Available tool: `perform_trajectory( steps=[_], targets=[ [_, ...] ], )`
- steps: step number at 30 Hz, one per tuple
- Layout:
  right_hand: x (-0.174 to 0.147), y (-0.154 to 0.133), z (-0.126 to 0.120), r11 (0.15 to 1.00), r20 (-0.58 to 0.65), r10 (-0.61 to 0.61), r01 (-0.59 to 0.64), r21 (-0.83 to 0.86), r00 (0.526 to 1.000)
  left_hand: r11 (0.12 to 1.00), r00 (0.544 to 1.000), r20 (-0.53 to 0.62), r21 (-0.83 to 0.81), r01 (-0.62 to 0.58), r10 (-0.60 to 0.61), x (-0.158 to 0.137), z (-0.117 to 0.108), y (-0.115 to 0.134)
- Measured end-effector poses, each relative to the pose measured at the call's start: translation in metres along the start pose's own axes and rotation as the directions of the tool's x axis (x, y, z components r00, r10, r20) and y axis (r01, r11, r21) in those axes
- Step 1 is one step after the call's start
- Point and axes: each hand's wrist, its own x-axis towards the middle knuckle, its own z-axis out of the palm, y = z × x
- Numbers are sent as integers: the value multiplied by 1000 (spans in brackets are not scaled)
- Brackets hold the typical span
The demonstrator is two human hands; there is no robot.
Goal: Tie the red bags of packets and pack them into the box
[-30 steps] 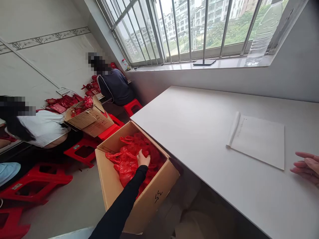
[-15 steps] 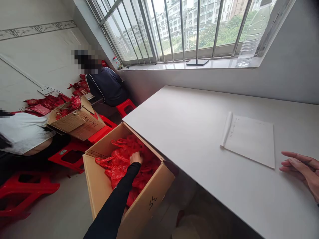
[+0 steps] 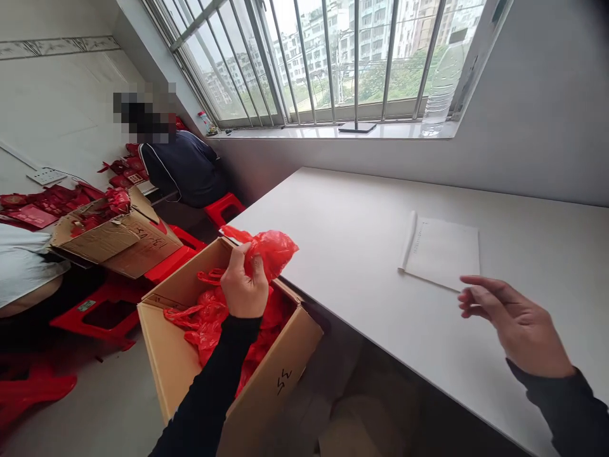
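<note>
My left hand [image 3: 245, 282] is closed on the gathered neck of a red plastic bag [image 3: 275, 252], which looks filled and rounded. The bag hangs over the rim of an open cardboard box [image 3: 290, 362], near the table edge. More red plastic bags [image 3: 207, 327] lie heaped inside this box. Over the white table [image 3: 342, 254], my right hand [image 3: 518, 317] holds nothing, its fingers loosely bent and apart. Its fingertips are near the lower right corner of a white notepad [image 3: 445, 251], whose left edge is rolled up. What the bag contains is hidden.
Behind the box, a second cardboard box [image 3: 118, 238] with red items rests on red stools [image 3: 95, 311]. A person in a dark jacket [image 3: 183, 168] sits by the window, another in white [image 3: 26, 266] at the left. A water bottle [image 3: 440, 89] stands on the sill.
My left hand has come up out of the box, lifting one red bag. My right hand has moved left and inward, toward the notepad. The view has shifted a little to the right.
</note>
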Motion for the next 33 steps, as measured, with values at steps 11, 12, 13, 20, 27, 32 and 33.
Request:
perform_trajectory(
  steps=[11,12,13,20,27,32,33],
  targets=[
    [-44,-32,67,986,395,50,-108,124,917,953,997,48,-295,75,-63,-31,26,43],
    [-46,-39,73,983,408,46,-114,144,912,952,998,53,-300,59,-45,-36,21,50],
    [-46,-47,80,977,430,42,-127,170,902,951,998,55,-307,36,-20,-42,16,59],
    [-30,-69,124,850,406,141,-320,418,903,838,868,243,-463,-287,432,-94,10,123],
    [-17,-12,101,723,195,327,-377,579,925,850,826,374,-481,-215,421,-114,5,77],
    [-23,-7,87,710,200,349,-397,581,916,970,802,568,-238,-58,187,-104,14,6],
    [-24,-7,88,708,202,351,-401,582,914,969,777,599,-242,-57,195,-104,15,-3]
  ],
)
